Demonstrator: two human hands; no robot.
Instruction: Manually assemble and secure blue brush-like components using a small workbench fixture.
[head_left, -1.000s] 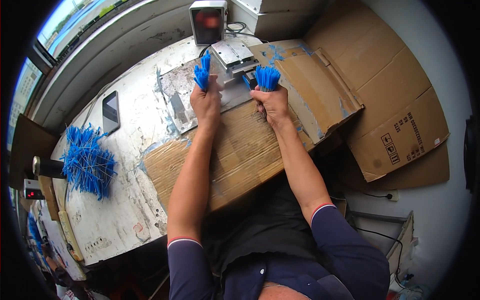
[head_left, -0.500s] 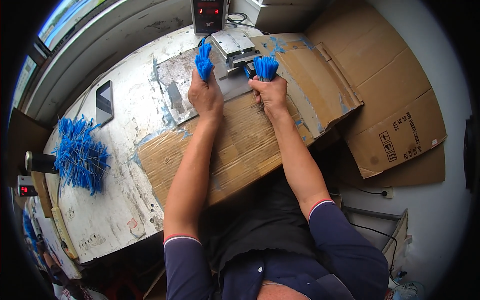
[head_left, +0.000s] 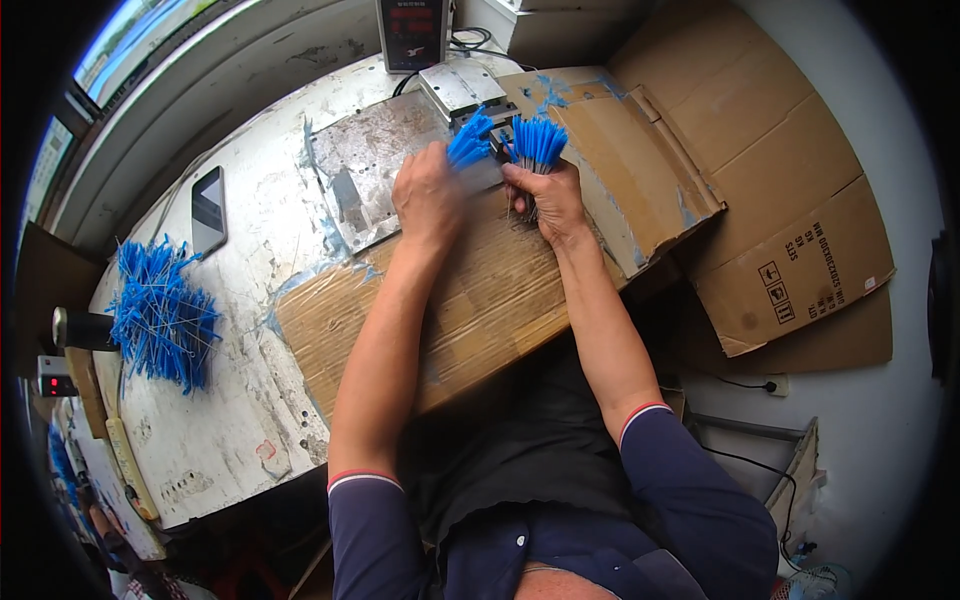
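My left hand (head_left: 430,200) is closed round a bunch of blue-tipped wires (head_left: 470,138), which leans to the right. Close beside it, my right hand (head_left: 548,196) grips a second bunch of blue-tipped wires (head_left: 537,142), tips up and thin metallic ends hanging below the fingers. Both bunches are in front of a metal block fixture (head_left: 468,86) on a scuffed metal plate (head_left: 375,135). Fingers of the left hand are partly hidden and slightly blurred. A loose heap of the same blue-tipped wires (head_left: 163,318) lies at the left of the white table.
A smartphone (head_left: 208,208) lies behind the heap. At the back stands a box with a red display (head_left: 414,35) and cables. Flattened cardboard (head_left: 450,290) covers the table's front edge, and a large carton (head_left: 790,250) stands at the right. A dark cylinder (head_left: 82,328) is beside the heap.
My left hand has swung its bunch to the right, tipping it toward the other bunch. My right hand has shifted slightly right and down. The red digits on the display have dimmed.
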